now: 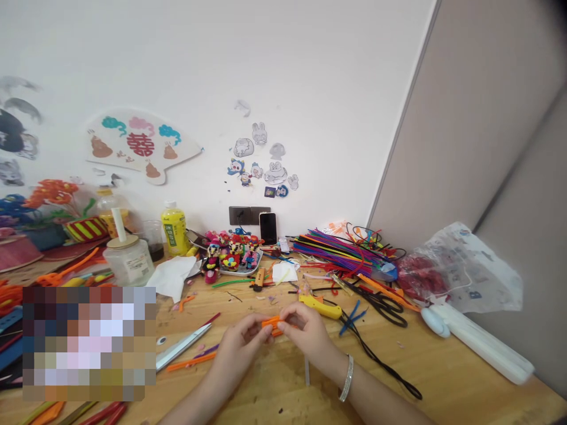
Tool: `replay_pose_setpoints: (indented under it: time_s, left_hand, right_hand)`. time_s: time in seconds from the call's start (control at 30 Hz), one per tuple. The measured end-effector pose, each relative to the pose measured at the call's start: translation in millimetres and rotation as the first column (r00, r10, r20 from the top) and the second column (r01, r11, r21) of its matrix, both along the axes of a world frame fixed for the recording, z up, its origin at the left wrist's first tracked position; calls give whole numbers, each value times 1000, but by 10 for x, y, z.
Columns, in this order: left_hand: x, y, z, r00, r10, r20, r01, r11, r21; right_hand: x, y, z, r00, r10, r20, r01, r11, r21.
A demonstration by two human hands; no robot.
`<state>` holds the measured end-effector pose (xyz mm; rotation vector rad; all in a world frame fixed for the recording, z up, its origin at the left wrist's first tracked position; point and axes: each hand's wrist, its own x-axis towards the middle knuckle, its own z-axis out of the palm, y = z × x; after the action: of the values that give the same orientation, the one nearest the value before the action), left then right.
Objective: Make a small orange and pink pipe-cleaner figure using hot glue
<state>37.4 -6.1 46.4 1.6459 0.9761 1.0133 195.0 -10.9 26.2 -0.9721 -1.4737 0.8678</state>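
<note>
Mostly hidden, orange pipe cleaners, closed in the grip of left hand, right hand

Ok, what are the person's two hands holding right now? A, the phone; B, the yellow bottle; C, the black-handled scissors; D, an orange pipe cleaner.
D: the left hand and right hand meet around the orange pipe cleaner, pinching it between their fingers.
</note>
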Motion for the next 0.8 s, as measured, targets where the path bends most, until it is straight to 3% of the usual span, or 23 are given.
replay_pose_setpoints:
  time_s: [0.13, 0.33, 0.47, 0.8]
  left_hand:
    - [-9, 3, -25, 999, 0, -32, 1, 999, 35]
    - [-11, -21, 10, 995, 40, -93, -29, 993, 111]
    - [-13, -34, 27, 987, 76, -145, -50, 983, 177]
    - [-19, -11, -6, 983, 57, -175, -10, 966, 257]
  right_hand:
    - [-11, -3, -12, 1000, 10, -13, -10, 1000, 6]
    - [-37, -43, 31, 998, 34, -46, -38, 996, -86]
    - [-32, -55, 66, 995, 87, 50, -84, 995, -62]
    - [-32, -53, 71, 982, -44, 185, 42, 999, 13]
